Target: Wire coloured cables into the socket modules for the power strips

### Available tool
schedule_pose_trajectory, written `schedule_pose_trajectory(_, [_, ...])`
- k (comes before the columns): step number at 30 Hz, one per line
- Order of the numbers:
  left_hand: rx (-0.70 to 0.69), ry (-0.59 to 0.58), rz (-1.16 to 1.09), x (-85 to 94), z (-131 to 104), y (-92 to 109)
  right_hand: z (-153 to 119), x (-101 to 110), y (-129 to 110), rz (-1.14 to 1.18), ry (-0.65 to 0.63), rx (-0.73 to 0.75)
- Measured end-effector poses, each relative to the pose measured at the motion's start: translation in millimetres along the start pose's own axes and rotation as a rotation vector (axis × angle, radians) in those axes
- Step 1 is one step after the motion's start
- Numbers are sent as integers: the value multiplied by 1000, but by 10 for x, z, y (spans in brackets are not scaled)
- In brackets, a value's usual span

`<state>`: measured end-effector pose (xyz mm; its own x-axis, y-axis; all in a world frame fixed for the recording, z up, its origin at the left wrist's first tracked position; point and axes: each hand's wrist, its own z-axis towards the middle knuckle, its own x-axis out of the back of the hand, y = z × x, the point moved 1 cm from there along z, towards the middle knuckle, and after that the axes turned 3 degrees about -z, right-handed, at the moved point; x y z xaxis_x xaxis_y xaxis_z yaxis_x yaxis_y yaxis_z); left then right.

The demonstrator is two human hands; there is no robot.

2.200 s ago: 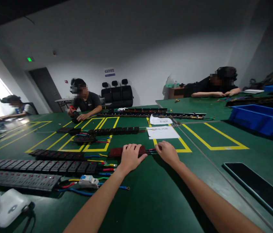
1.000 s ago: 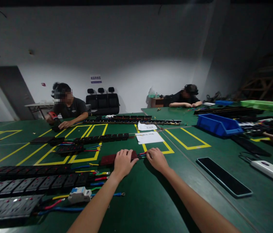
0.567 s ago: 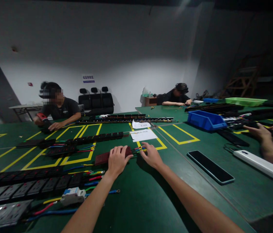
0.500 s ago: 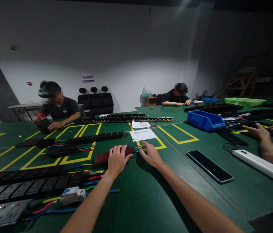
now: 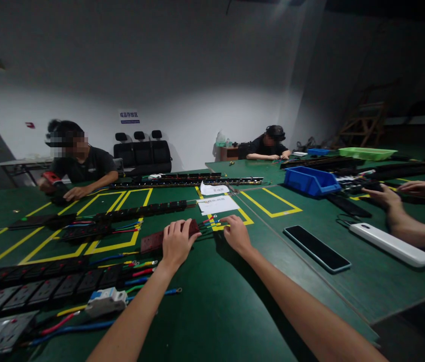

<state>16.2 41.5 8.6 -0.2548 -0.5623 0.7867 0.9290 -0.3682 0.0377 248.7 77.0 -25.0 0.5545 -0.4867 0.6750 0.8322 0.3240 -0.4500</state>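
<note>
Left hand (image 5: 176, 244) is still clasped over the right end of the dark red block (image 5: 151, 243) lying on the green table (image 5: 204, 306), fingers together, thumb out. Right hand (image 5: 238, 235) had the wires (image 5: 207, 220) bunched up two seconds ago, but now they're fanned out, with its index finger stretched right by the tips, can't tell if touching.

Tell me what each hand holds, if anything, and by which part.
Left hand: dark red block, held from above at its right end. Right hand: by the wires; whether it holds them cannot be told.
</note>
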Motion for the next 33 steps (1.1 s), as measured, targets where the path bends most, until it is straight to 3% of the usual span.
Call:
schedule_pose_trajectory(6, [20, 13, 10, 11, 8, -11, 48, -121, 86, 106, -107, -92])
schedule_pose_trajectory(11, [11, 5, 12, -4, 8, -11, 64, -90, 78, 281, -49, -149])
schedule_pose_trajectory(17, [4, -8, 11, -19, 15, -16, 46, 31, 29, 158, 120, -122])
schedule_pose_trajectory(33, [-27, -72, 20, -43, 30, -8, -14, 144, -153, -159, -56, 17])
